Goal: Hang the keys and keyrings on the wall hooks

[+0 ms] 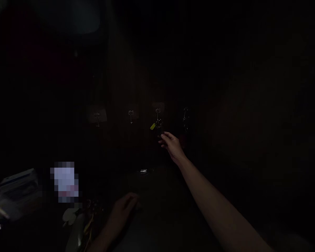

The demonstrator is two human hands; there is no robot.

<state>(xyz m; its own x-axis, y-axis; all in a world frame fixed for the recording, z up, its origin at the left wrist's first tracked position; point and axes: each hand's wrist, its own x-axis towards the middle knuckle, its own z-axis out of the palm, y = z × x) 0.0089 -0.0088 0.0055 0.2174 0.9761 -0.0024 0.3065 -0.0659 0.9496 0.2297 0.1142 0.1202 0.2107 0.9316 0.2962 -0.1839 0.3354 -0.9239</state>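
Observation:
The scene is very dark. My right hand (170,141) reaches up to a wall hook (158,112), its thumb and fingers pinched on the lower end of a bunch of keys (159,124). The bunch hangs at the hook and carries a yellow-green tag (152,126). Whether its ring still rests on the hook is too dim to tell. Lower down, my left hand (127,202) hovers over or rests on a dark surface (157,196). Its fingers look bent, but shadow hides their tips and anything in them.
Two more hooks, a left one (97,117) and a middle one (131,114), line the wall. Metal items (186,119) hang to the right. A green bottle-like object (77,231), a box (18,187) and a bright blurred-out patch (65,182) occupy the lower left.

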